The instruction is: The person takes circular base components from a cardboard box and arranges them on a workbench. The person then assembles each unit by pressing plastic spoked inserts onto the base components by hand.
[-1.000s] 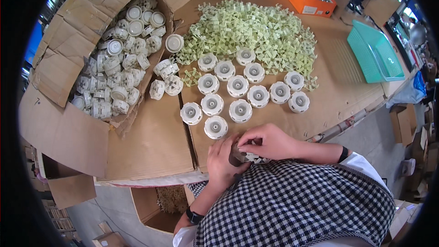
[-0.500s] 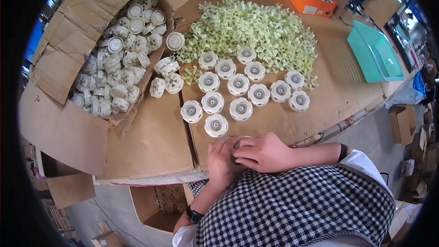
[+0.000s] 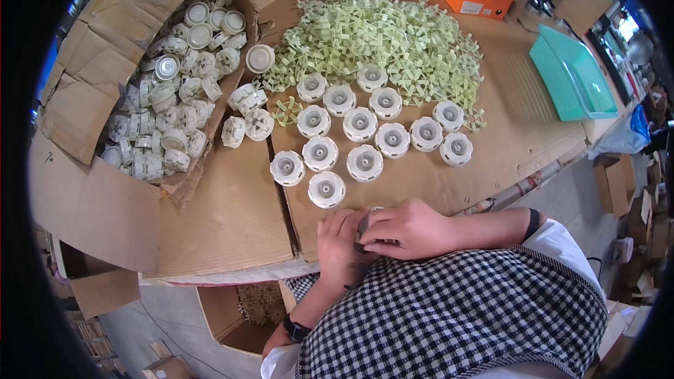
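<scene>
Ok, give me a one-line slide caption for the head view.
Both hands, left hand and right hand, press a small part together beside rows of white round caps.

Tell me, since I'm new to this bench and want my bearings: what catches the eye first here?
A big heap of pale green plastic crosses fills the table's far middle, with rows of round white caps laid out just in front of it. At far left, an open cardboard box brims with more white parts. At the near edge, the left hand and right hand close together around a small part.

Cardboard-covered surface (image 3: pixel 232 210) under bright daylight from upper right; grey concrete floor (image 3: pixel 158 330) below, strewn with open cardboard boxes (image 3: pixel 232 323).
</scene>
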Motion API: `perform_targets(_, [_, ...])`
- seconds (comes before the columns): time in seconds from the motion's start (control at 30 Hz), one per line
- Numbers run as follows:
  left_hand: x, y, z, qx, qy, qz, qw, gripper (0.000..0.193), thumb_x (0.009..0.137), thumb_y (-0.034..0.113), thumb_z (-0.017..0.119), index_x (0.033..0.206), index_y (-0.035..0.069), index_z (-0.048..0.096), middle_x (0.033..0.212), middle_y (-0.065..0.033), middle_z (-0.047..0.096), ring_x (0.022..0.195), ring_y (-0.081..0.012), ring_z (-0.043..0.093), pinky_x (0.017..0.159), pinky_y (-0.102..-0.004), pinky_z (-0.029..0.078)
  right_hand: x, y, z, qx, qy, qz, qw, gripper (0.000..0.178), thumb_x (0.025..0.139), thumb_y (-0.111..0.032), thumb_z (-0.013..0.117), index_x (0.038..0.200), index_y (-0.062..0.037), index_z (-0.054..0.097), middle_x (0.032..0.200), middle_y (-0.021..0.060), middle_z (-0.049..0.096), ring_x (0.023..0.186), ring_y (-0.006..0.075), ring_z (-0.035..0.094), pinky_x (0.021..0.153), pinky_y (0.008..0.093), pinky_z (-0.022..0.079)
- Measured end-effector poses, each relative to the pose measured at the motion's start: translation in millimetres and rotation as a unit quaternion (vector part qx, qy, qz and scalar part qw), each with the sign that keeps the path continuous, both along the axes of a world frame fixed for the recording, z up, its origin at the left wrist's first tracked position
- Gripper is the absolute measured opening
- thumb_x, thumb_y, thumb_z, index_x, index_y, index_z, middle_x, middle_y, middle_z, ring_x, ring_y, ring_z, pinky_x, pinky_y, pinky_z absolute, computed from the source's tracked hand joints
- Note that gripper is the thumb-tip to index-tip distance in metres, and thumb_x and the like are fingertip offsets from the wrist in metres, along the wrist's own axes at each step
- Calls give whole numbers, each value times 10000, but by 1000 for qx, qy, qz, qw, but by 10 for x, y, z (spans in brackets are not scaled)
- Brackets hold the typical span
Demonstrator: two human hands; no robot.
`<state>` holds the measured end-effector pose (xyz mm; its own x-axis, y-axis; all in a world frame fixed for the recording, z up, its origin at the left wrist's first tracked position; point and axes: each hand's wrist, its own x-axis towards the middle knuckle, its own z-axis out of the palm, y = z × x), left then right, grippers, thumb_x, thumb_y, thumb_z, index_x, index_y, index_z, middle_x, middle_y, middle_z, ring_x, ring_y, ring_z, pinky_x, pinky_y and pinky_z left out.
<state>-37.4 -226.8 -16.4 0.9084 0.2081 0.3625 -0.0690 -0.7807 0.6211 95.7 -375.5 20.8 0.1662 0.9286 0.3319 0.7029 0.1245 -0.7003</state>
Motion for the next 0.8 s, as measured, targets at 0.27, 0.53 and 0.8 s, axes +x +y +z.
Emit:
perform_targets(0.27, [10,16,63,-13,16,-6,1000,636,592,206,856,1178,55,662,1060,-91,669,1003,-289,634,868,-406,439,68,69,83,-47,13,26,998,117,862,-215,716,936,-126,697,929,46,663,798,264,680,640,402,547])
perform_targets(0.53, [41,-4,36,-17,28,-2,999,696,577,228,916,1207,83,657,1078,-88,687,1022,-277,649,877,-396,461,268,-322,134,41,133,28,990,111,865,-120,789,959,-84,741,892,34,721,655,168,673,573,295,523])
perform_targets(0.8, [8,-2,75,33,16,61,997,716,616,277,927,1247,91,645,1156,-115,590,974,-294,626,881,-404,487,484,-555,39,69,407,-290,863,137,953,-38,711,1078,14,692,944,27,723,847,52,653,746,215,533])
